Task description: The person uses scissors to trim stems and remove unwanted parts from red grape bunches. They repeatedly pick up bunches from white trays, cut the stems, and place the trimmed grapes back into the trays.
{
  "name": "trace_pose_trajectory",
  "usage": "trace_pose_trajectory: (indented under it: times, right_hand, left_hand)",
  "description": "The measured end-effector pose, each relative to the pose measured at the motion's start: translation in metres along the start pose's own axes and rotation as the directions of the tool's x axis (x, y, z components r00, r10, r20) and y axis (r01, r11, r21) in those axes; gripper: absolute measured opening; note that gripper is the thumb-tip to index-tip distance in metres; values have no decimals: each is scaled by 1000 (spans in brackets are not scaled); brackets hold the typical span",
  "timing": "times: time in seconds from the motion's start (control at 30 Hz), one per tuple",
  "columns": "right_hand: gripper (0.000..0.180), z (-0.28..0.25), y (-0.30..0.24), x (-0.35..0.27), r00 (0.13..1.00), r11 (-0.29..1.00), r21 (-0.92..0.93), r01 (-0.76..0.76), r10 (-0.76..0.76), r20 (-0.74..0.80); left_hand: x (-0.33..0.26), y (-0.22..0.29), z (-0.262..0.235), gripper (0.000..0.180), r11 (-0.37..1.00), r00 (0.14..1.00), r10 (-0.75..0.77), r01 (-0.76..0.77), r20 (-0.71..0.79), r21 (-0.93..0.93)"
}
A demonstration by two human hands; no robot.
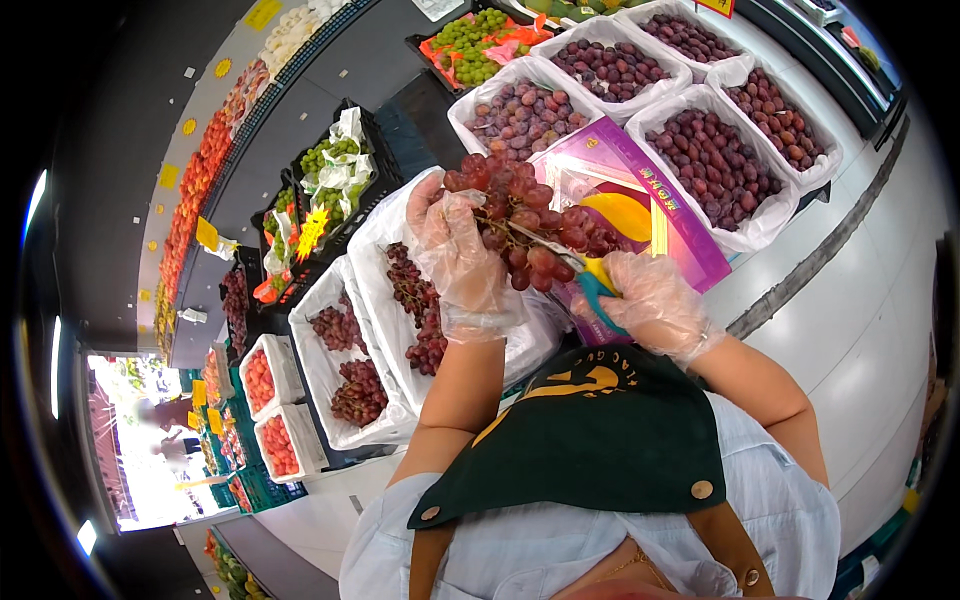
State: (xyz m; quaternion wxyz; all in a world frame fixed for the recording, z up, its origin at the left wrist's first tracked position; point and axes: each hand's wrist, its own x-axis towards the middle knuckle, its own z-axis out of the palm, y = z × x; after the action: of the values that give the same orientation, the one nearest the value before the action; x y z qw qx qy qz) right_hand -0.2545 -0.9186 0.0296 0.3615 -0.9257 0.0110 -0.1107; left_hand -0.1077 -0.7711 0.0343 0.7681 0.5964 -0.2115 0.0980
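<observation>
In the clear-gloved fingers of my left hand (458, 250) hangs a bunch of red grapes (530, 215), raised in front of my chest. My right hand (655, 300), gloved the same way, is closed on scissors (597, 290) with yellow and blue handles. Their metal blades reach in among the grapes; whether they touch a stem is hard to make out. Behind the bunch lies a purple printed carton (675, 215) with a yellow fruit picture. Below my left hand a white-lined box (385, 225) holds more red grape bunches (425, 320).
Another lined grape box (345, 435) stands to the left, beside two white foam boxes of red fruit (284, 447). Lined boxes of dark plums (712, 165) fill the far right. Black crates of green grapes (335, 165) are at the far left, and tiled floor (870, 330) runs along the right.
</observation>
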Motion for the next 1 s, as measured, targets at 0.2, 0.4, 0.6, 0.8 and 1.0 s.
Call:
trace_pose_trajectory:
  times: [0.2,0.4,0.6,0.8,1.0]
  right_hand:
    - [34,-40,8,7,993,924,-368,109,-118,-2]
    - [32,-56,7,16,945,819,-502,279,-326,-7]
    - [31,-68,-1,23,958,773,-566,285,-252,138]
    - [31,-83,1,29,947,714,-628,309,-294,133]
    - [36,-95,-2,34,921,650,-673,353,-366,131]
  left_hand:
    - [5,-2,-3,31,997,997,47,-50,56,62]
    - [6,-9,-13,16,982,997,25,-39,78,183]
    - [10,-2,-11,16,903,974,185,-222,133,367]
    - [19,6,-15,8,754,933,286,-359,217,551]
    - [25,6,-16,6,718,928,298,-373,224,588]
